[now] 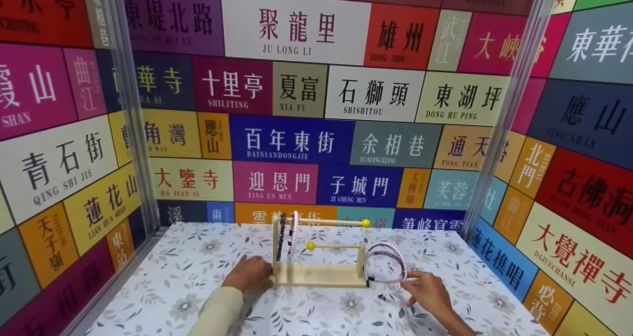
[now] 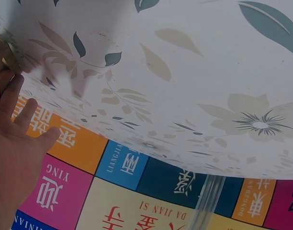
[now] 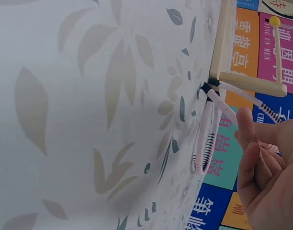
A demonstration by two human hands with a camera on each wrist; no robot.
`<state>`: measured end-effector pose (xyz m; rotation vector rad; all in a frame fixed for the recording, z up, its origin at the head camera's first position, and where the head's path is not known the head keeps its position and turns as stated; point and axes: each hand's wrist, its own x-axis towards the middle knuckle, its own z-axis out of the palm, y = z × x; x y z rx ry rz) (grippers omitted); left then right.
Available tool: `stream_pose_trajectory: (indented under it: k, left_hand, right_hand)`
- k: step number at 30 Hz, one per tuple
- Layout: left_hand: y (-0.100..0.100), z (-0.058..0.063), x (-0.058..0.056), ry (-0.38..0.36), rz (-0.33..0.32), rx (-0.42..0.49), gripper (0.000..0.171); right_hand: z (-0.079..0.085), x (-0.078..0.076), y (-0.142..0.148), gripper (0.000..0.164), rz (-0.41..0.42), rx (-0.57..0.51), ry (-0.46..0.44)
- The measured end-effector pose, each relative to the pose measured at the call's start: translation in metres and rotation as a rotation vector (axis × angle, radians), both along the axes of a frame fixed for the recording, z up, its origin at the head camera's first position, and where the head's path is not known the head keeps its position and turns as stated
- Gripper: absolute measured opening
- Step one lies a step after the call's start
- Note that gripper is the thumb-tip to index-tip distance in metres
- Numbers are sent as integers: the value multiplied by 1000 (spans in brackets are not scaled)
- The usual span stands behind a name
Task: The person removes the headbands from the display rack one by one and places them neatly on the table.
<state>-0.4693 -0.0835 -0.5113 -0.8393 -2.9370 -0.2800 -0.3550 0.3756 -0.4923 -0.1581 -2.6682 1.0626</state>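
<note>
A pale wooden stand [image 1: 321, 275] with two rods tipped by yellow balls stands on the table. My left hand [image 1: 249, 274] grips the foot of its left post; in the left wrist view only a sliver of the wood [image 2: 11, 61] shows by the fingers. A black headband [image 1: 281, 237] and a pink headband [image 1: 294, 234] hang on the upper rod. To the right of the stand, my right hand [image 1: 428, 289] pinches a pink headband with black teeth [image 3: 225, 106], near the lower rod's post. Another pink headband [image 3: 200, 160] lies beyond on the table, partly hidden in the head view.
A white tablecloth with grey flowers and leaves [image 1: 198, 262] covers the table. Coloured sign panels [image 1: 292, 140] wall it in at the back and both sides, with clear corner posts [image 1: 133, 108] at the left and right.
</note>
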Motion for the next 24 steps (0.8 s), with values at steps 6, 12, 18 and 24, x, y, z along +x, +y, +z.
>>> stream_pose_trajectory:
  k: [6, 12, 18, 24]
  left_hand:
    - [0, 1, 0, -27, 17, -5, 18]
    - [2, 4, 1, -70, 37, -6, 19]
    - [3, 5, 3, -48, 38, -7, 21]
    - [1, 5, 2, -72, 51, -2, 22]
  right_hand:
    - [-6, -7, 5, 47, -50, 22, -30]
    - [-15, -13, 10, 48, -70, 10, 4]
    - [-23, -19, 16, 47, -86, -11, 5]
    - [-29, -26, 20, 49, -92, -42, -33]
